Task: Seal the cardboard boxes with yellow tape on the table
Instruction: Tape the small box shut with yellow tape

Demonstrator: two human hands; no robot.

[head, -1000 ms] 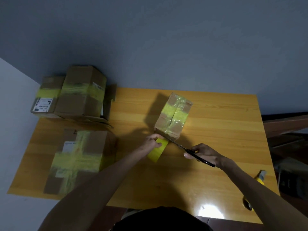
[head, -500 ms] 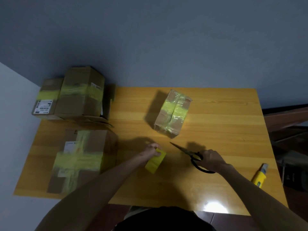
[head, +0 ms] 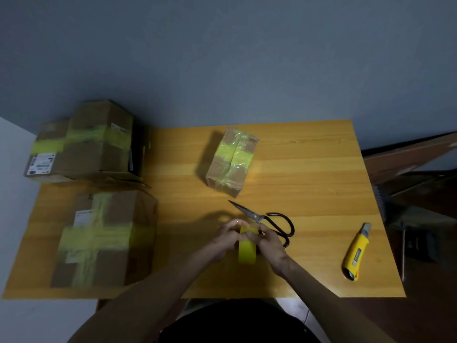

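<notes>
We've got both hands on the yellow tape roll (head: 246, 248) near the table's (head: 309, 184) front: left hand (head: 226, 237) and right hand (head: 268, 240) curled closed around it, its top hidden by fingers. Scissors (head: 267, 220) lie just behind, small taped box (head: 231, 160) farther back.

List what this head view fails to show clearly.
- Free end of the yellow tape roll: covered by both hands, left and right.
- White shipping label on the far-left brown cardboard box: text blurred, too small.
- Black-handled scissors: lower loop behind the right hand.
</notes>
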